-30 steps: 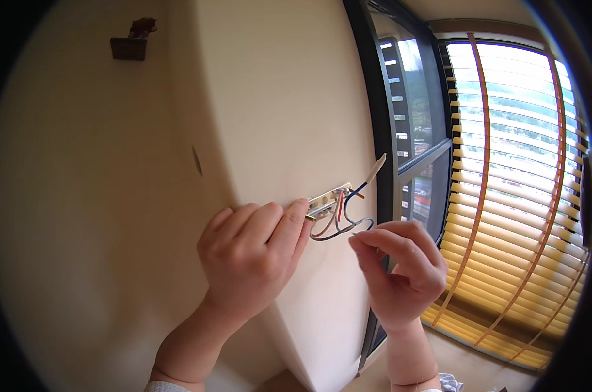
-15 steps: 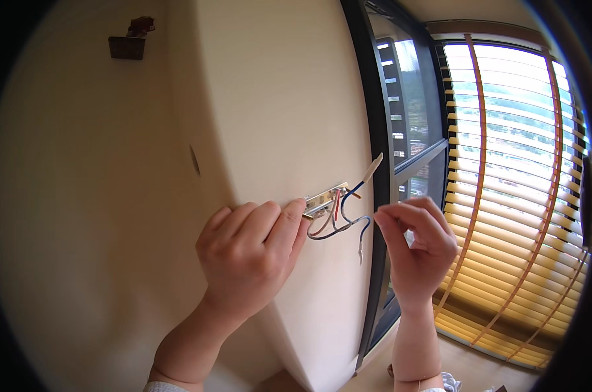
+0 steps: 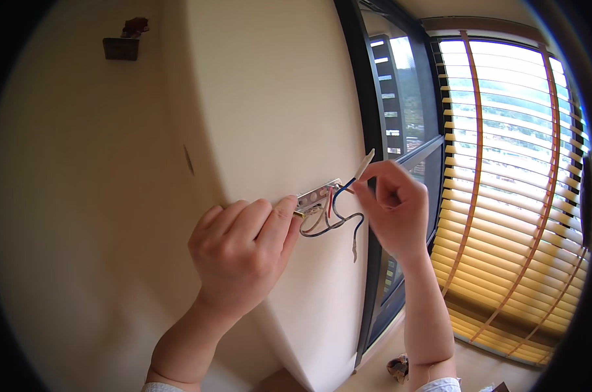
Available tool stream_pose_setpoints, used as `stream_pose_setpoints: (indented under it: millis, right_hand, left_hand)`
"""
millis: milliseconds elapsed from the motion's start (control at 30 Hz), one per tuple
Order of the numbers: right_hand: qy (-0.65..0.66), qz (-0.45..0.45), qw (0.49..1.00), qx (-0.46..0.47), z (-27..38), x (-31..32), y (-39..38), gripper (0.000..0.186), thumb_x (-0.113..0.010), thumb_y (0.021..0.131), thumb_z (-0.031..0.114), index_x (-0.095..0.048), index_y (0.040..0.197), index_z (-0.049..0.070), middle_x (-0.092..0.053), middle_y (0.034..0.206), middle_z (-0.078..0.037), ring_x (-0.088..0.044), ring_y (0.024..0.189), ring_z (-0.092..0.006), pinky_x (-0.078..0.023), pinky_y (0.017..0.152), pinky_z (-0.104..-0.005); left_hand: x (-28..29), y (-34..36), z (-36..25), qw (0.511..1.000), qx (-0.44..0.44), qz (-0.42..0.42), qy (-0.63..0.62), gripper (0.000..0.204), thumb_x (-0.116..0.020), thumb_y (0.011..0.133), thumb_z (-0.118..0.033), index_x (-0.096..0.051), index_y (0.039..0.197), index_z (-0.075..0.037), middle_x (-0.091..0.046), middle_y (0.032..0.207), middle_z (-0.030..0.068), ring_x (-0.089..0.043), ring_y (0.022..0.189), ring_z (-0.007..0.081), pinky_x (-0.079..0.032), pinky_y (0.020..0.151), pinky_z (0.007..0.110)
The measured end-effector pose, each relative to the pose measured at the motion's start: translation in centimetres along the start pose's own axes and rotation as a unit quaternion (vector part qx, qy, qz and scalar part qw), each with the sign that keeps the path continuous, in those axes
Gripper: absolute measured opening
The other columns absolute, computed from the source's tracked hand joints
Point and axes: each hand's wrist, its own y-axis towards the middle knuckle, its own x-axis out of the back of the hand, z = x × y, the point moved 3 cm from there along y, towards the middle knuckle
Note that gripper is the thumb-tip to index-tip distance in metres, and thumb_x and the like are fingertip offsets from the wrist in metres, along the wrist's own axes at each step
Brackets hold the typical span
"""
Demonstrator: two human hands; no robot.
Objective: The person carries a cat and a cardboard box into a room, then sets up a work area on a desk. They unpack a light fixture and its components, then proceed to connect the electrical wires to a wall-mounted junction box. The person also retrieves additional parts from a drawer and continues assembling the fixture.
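The left hand grips a slim silver metal bracket, hiding its left end; the right hand touches a white-tipped blue wire, grip unclear.

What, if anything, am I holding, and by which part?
Left hand: metal bracket, by its left end. Right hand: at upper blue wire, near white tip; grip unclear.
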Motion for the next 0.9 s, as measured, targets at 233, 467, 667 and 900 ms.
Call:
stream_pose_setpoints:
  millis: [233, 467, 667, 900]
  right_hand:
    - [-0.163, 0.097, 0.976, 0.107, 2.5, -0.2, 1.9, 0.020, -0.081, 0.085, 0.021, -0.069, 0.082, 0.005, -0.062, 0.061, -0.009, -0.061, 0.051, -0.0239, -0.046, 0.050, -0.0343]
    - [-0.178, 0.162, 0.963, 0.122, 2.1, 0.2, 2.7, 0.021, -0.079, 0.085, 0.017, -0.067, 0.079, 0.001, -0.062, 0.064, -0.012, -0.063, 0.056, -0.0296, -0.050, 0.055, -0.0383]
    - [-0.198, 0.142, 0.954, 0.176, 2.4, -0.3, 2.4, 0.019, -0.076, 0.088, 0.014, -0.064, 0.079, 0.001, -0.061, 0.066, -0.010, -0.064, 0.057, -0.0285, -0.051, 0.055, -0.0369]
    - [-0.271, 0.167, 0.915, 0.248, 2.5, -0.9, 1.5, 0.012, -0.071, 0.090, 0.007, -0.060, 0.092, 0.002, -0.062, 0.071, -0.008, -0.066, 0.060, -0.0247, -0.053, 0.054, -0.0355]
  left_hand:
    - [0.0, 0.0, 0.0, 1.000, 0.002, 0.005, -0.004, 0.027, -0.086, 0.068, -0.012, -0.075, 0.092, -0.014, -0.052, 0.063, -0.0020, -0.052, 0.055, 0.0154, -0.038, 0.053, 0.032]
    - [0.1, 0.2, -0.2, 1.000, 0.002, 0.004, -0.008, 0.026, -0.086, 0.068, -0.013, -0.076, 0.092, -0.013, -0.052, 0.063, -0.0015, -0.052, 0.055, 0.0161, -0.039, 0.053, 0.033]
    - [0.0, 0.0, -0.2, 1.000, 0.004, -0.001, -0.005, 0.026, -0.086, 0.069, -0.014, -0.076, 0.092, -0.013, -0.052, 0.063, -0.0011, -0.053, 0.055, 0.0167, -0.040, 0.053, 0.033]
    - [0.1, 0.0, -0.2, 1.000, 0.004, 0.004, -0.007, 0.026, -0.086, 0.069, -0.014, -0.077, 0.093, -0.013, -0.053, 0.064, -0.0007, -0.053, 0.056, 0.0174, -0.041, 0.054, 0.033]
